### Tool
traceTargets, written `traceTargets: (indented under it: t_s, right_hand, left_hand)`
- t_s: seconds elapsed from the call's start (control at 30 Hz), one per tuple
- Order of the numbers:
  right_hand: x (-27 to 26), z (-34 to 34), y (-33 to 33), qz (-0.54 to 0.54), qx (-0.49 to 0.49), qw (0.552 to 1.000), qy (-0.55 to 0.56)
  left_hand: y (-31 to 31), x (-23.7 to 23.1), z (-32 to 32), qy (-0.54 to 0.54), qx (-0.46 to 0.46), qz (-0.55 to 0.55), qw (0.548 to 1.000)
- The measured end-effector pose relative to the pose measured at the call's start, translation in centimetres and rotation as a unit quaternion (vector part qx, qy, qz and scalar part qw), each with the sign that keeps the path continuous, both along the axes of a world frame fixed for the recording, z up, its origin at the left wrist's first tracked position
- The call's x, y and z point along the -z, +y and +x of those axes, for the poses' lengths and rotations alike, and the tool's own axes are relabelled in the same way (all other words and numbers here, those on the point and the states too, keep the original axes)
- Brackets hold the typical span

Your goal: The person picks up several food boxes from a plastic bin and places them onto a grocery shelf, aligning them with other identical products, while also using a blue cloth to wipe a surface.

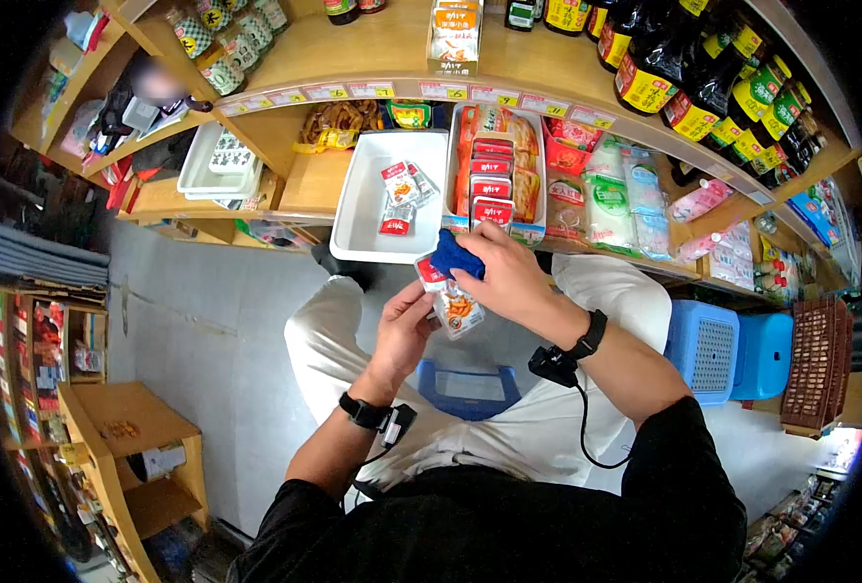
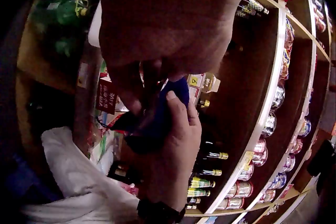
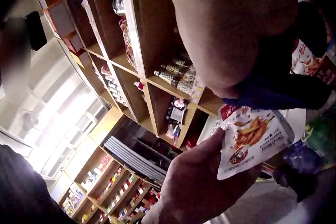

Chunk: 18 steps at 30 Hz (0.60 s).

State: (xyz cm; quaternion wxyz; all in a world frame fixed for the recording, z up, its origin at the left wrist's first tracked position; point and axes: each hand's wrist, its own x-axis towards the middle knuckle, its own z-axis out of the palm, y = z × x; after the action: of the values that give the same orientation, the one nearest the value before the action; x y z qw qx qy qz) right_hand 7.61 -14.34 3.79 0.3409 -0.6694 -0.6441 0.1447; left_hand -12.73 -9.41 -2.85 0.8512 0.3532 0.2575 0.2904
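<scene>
Over the lap, my left hand (image 1: 404, 333) pinches a small white-and-red snack packet (image 1: 458, 311) by its edge. The right wrist view shows the packet (image 3: 251, 139) face-on, printed with orange-brown food. A folded dark blue cloth (image 1: 455, 256) is gripped in my right hand (image 1: 516, 277), and it overlaps the packet's top end. Just beyond both hands, a white plastic tray (image 1: 349, 219) holds several similar packets (image 1: 398, 187). Beside it stands an open box (image 1: 543, 199) filled with upright red packets (image 1: 492, 185) and orange ones. Part of the packet is hidden behind the cloth.
Bags of white goods (image 1: 609, 199) lie right of the box. Dark sauce bottles (image 1: 659, 73) line the shelf above, behind price tags (image 1: 445, 91). A blue stool (image 1: 701, 355) and a brown crate (image 1: 812, 369) stand at the right. A wooden stand (image 1: 130, 413) is at the left.
</scene>
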Motion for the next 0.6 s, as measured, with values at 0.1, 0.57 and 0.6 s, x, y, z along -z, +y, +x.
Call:
traceTargets:
  t_s: [0.1,0.57,0.6]
  right_hand:
    - [0.5,0.1,0.2,0.012,-0.008,1.000,0.001]
    - [0.0,-0.4,-0.2,0.023,-0.103,0.994,0.003]
    - [-0.2,-0.4,-0.2,0.018,-0.113,0.993,0.000]
  left_hand:
    - [0.5,0.2,0.3,-0.002,-0.016,0.006,1.000]
    - [3.5,-1.7,0.7,-0.018,-0.094,0.040,0.995]
    - [3.8,-1.8,0.7,-0.018,-0.094,0.041,0.995]
